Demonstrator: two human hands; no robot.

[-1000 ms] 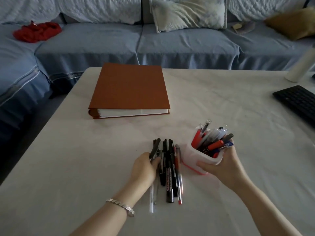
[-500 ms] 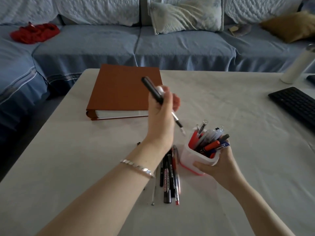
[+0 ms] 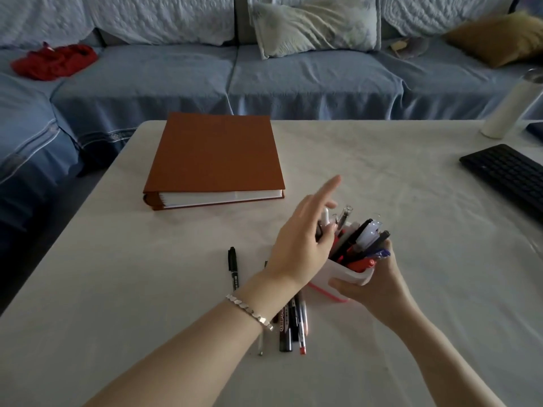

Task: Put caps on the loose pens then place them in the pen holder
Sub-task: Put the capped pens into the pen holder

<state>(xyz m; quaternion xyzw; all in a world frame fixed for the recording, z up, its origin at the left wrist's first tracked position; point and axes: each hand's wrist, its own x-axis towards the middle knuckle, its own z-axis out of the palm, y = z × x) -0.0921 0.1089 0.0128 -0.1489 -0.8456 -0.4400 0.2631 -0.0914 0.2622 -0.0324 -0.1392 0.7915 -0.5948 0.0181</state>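
Observation:
A white pen holder with a red base (image 3: 338,274) stands tilted on the table, crammed with several pens (image 3: 363,245). My right hand (image 3: 379,284) grips it from the right side. My left hand (image 3: 302,245) is at the holder's left rim, index finger stretched out, the other fingers closed on a black pen (image 3: 319,232) that points down into the holder. Several loose pens (image 3: 286,327) lie under my left wrist, partly hidden by it. One black marker (image 3: 232,267) lies apart to their left.
A thick brown binder (image 3: 216,154) lies beyond the pens. A black keyboard (image 3: 508,174) and a white bottle (image 3: 511,110) are at the right. The table's left edge (image 3: 73,207) runs diagonally; a blue sofa with a red cloth (image 3: 54,61) is behind.
My left hand picked a black pen from the pile, lifted it, and has come down to the holder's rim with it. My right hand has kept hold of the holder.

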